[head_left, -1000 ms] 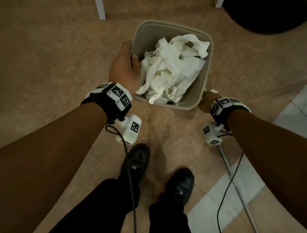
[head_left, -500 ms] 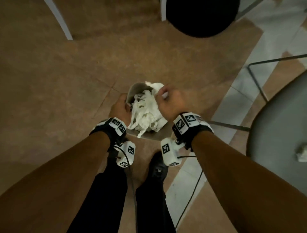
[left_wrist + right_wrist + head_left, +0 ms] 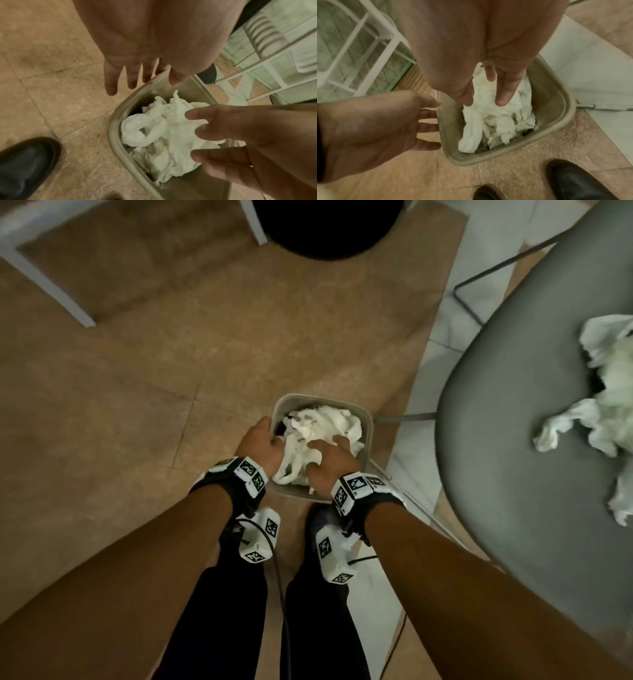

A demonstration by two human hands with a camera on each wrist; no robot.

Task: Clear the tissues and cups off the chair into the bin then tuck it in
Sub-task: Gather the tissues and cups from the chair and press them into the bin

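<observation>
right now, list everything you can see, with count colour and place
bin: one, beige, on the floor by the feet
tissues in bin: a crumpled heap, white, filling the bin
chair: one, grey seat, right of the bin
tissues on chair: several, white, on the seat's far right
round seat: one, black, top centre
rack: one, white, beyond the bin
shoes: two, black, near the bin
left hand: fingers straight, at the bin's left rim
right hand: flat, pressing the binned tissues

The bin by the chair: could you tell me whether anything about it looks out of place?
The bin is heaped with tissues up to its rim; the right hand presses them down. More crumpled tissues lie on the chair.
</observation>
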